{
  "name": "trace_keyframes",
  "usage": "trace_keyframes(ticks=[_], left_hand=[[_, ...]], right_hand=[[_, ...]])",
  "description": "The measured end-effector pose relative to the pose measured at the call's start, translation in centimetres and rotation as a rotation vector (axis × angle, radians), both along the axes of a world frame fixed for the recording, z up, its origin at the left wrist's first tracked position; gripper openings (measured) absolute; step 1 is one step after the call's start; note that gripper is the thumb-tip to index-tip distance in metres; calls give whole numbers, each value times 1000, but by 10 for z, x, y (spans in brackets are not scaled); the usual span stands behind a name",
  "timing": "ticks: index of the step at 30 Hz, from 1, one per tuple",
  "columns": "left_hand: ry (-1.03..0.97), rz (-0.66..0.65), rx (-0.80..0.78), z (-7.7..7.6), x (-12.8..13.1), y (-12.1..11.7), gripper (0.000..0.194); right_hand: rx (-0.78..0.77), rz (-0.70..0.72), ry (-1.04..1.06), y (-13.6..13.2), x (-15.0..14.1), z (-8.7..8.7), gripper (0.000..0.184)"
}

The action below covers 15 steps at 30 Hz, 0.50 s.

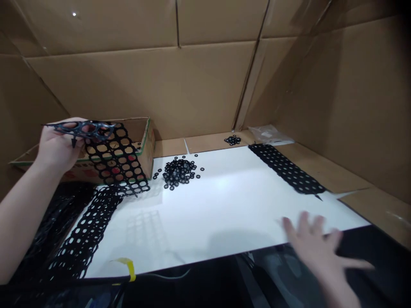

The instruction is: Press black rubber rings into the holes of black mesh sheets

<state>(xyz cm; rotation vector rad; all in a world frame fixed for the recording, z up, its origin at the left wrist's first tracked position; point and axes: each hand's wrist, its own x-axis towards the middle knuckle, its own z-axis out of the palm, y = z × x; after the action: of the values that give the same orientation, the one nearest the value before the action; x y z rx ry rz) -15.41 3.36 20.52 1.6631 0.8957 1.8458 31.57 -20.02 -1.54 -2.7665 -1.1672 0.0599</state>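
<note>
My left hand [59,149] is raised at the left, closed on the top edge of a black perforated sheet [113,153]. The sheet hangs down in front of a cardboard box, its rows of round holes open, and its upper end is folded over the fingers. More black perforated sheets [93,218] lie just below it along the left side of the white board. Over the front right edge of the board, my right hand [316,246] is spread wide and blurred by motion, with nothing in it. Left of the board's middle is a heap of small black rings [178,171].
At the right end of the white board [221,214] lies another black perforated strip [285,169]. A small pile of rings [233,140] and a clear plastic bag [271,134] are at the back. The open cardboard box [147,149] stands left; cardboard walls [144,90] enclose the area.
</note>
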Motion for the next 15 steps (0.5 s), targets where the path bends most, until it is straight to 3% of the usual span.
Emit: trace_keyframes(ticks=[2,4,8,10,11,13,15], left_hand=[[-6,-21,34,1,1,2,17],[5,-13,31,4,5,3,14],[40,-39,25,12,10,-5,13],[56,-92,34,14,10,-10,14],[57,-103,44,14,10,-12,14],[38,-89,63,12,8,-15,13],[29,-74,23,9,6,-17,15]], right_hand=[[93,-261,1,-14,14,6,87],[188,-204,24,-1,0,17,82],[119,348,66,74,-66,38,74],[41,594,52,107,-90,40,69],[-15,651,52,116,-94,38,68],[-119,600,92,114,-81,27,67],[-84,331,71,82,-42,8,68]])
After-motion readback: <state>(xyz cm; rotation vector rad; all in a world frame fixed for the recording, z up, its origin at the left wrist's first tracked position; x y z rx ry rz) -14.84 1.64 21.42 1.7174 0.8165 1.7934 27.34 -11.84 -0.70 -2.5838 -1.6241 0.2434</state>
